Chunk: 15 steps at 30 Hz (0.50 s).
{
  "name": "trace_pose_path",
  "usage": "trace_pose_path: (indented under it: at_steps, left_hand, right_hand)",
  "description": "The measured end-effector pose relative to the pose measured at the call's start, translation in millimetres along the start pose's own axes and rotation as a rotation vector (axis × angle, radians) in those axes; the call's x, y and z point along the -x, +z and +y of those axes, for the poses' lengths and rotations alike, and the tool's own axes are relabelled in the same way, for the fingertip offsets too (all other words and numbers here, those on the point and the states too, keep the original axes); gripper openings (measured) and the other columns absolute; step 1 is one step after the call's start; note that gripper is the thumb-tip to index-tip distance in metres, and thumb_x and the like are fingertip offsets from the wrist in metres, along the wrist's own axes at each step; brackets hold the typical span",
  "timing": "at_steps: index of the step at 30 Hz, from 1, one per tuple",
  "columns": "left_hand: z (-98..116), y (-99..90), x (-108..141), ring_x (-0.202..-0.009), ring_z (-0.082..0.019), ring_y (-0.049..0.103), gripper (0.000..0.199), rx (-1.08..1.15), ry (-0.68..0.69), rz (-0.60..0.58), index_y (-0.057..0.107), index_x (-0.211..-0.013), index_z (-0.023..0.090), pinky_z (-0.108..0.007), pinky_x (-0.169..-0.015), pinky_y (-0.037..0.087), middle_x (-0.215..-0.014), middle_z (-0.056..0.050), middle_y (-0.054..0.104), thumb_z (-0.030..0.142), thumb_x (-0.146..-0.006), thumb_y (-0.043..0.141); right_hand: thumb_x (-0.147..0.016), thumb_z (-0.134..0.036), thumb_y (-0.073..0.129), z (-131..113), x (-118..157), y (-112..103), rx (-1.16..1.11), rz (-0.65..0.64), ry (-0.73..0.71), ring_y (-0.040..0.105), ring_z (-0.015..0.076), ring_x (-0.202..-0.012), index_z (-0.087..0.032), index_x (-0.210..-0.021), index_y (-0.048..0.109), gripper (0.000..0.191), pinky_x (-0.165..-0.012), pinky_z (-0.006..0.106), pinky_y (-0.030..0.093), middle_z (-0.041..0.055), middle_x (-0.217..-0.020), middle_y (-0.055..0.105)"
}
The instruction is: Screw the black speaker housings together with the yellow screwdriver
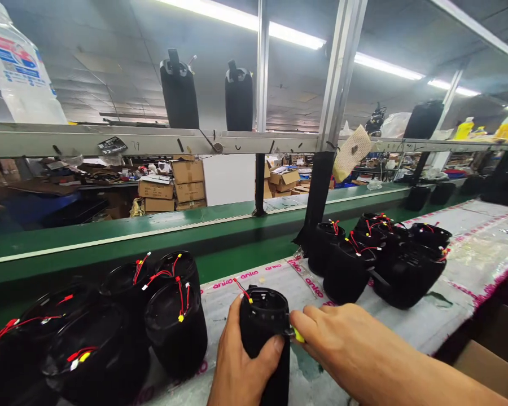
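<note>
My left hand [248,358] wraps round a black fabric-covered cylindrical speaker housing [266,316], thumb across its near side. The housing stands tilted, its open top showing a ringed rim and a red wire [242,290] with a small connector. My right hand [334,332] is closed on a small tool with a yellow handle [298,335]. Its metal end touches the right side of the housing just below the rim; the tip's shape is hidden. Close to my left hand stands another black housing [178,332] with red wires and a yellow connector on top.
More black housings [95,338] with wires crowd the left, and another group [347,276] stands at the right. A printed plastic sheet [254,276] covers the bench. Behind run a green conveyor [232,259], metal posts [341,73] and a shelf [152,141] holding two housings and a bottle [21,67].
</note>
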<state>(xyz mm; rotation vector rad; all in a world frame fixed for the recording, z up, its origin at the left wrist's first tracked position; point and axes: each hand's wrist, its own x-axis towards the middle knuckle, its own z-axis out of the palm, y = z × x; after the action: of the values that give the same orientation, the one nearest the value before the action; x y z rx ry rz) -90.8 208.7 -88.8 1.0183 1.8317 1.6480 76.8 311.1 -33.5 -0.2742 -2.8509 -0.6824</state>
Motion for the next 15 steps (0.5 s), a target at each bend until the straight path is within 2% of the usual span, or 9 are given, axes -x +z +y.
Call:
trace_pose_path:
  at_steps: [5,11,15]
  left_hand:
    - [5,3.8,0,-0.138,-0.041,0.049,0.090,-0.081,-0.012,0.091,0.045,-0.144,0.009,-0.053,-0.115,0.036,-0.141,-0.021,0.060,0.047,-0.067,0.070]
    - [10,4.9,-1,-0.124,-0.040,0.059,0.075,-0.119,0.034,0.058,0.053,-0.133,0.014,-0.053,-0.106,0.044,-0.126,-0.016,0.068,0.048,-0.068,0.068]
    - [6,8.1,-2,-0.122,-0.041,0.059,0.083,-0.165,0.043,0.074,0.048,-0.138,0.012,-0.055,-0.106,0.042,-0.127,-0.018,0.066,0.050,-0.067,0.070]
  right_hand:
    - [-0.064,-0.004,0.065,0,-6,-12,0.007,-0.023,-0.026,0.055,0.0177,-0.053,-0.023,-0.084,0.051,0.031,-0.043,0.038,0.009,-0.0005,-0.077,0.058]
    - [-0.067,-0.007,0.068,1,-9,-18,-0.001,0.027,-0.022,0.053,0.0173,-0.051,-0.021,-0.083,0.055,0.025,-0.043,0.038,0.008,-0.0006,-0.071,0.056]
    - [-0.072,-0.010,0.068,4,-6,-15,0.005,0.025,-0.034,0.052,0.0173,-0.050,-0.022,-0.083,0.053,0.022,-0.043,0.038,0.008,-0.0012,-0.071,0.056]
